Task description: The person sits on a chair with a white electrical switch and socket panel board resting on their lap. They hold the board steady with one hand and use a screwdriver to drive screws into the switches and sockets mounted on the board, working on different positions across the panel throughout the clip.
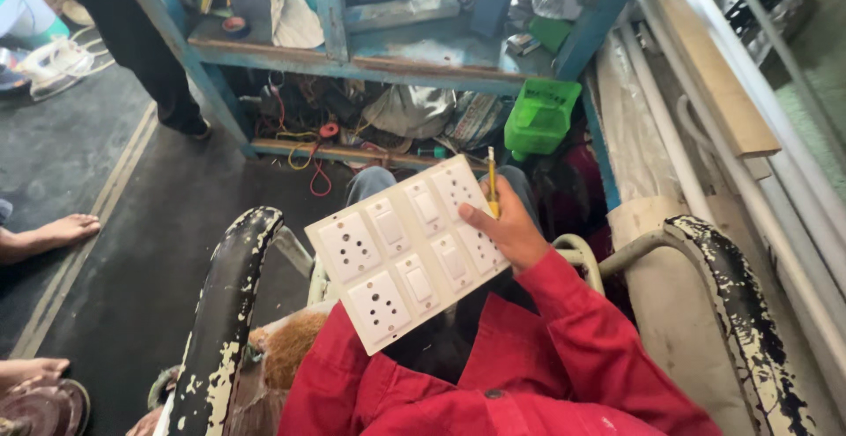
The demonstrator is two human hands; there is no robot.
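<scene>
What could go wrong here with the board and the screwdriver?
1. The switchboard seems to rest tilted on the lap, steadied only by the right hand; no left hand shows, so it could slide off.
2. That hand also holds the screwdriver while pressing on the board, so either may slip.
3. Anything dropped may land in the wires under the bench, hard to find.
</scene>
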